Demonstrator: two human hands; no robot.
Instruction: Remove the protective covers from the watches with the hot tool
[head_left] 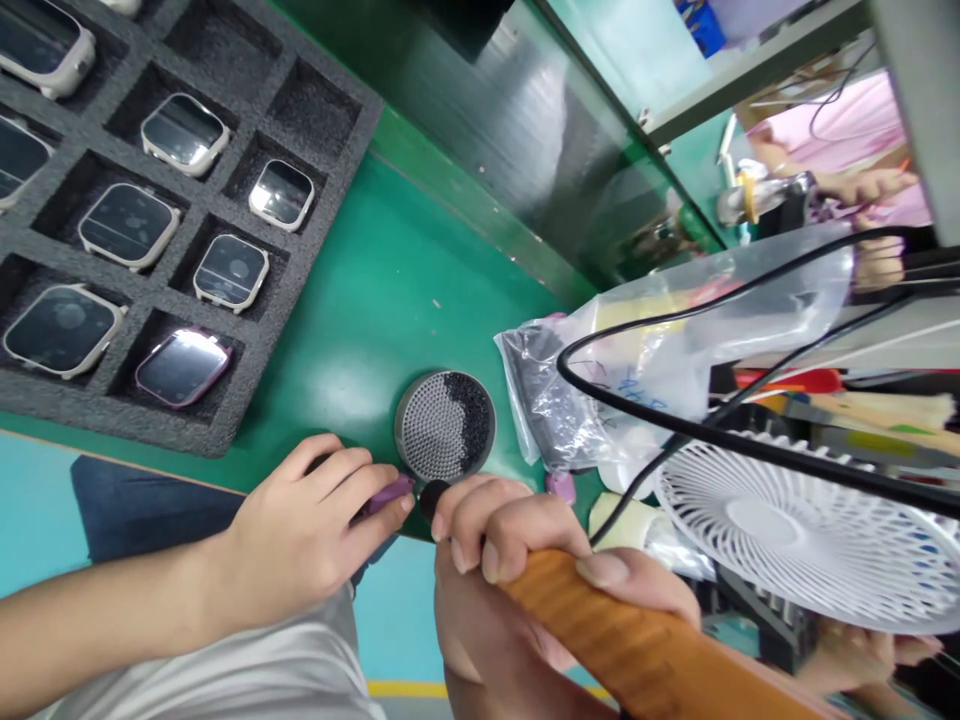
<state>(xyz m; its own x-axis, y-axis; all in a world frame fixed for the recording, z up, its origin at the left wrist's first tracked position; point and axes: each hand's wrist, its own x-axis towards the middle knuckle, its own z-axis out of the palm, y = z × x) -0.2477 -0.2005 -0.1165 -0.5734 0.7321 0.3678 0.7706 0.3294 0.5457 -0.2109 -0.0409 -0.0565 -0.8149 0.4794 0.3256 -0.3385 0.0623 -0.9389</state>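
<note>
My left hand (319, 525) is closed around a small purple watch case (390, 492), mostly hidden by the fingers. My right hand (517, 560) grips an orange electric screwdriver (600, 620); its black nose (433, 497) points toward the purple case, and its tip is hidden. Just beyond both hands stands a round dish (427, 430) with a grid of fine holes and tiny black pieces, apparently screws, along its right side. To the left, a grey foam tray (300, 290) holds several smartwatch bodies, among them a purple-rimmed one (184, 367) in the nearest corner.
Right of the dish lie clear plastic bags (637, 340) and a small purple piece (560, 487). A black cable (600, 392) loops past a white fan (765, 520). A dark glossy panel (510, 120) borders the green bench (360, 300). Another person's hands (870, 190) are at the upper right.
</note>
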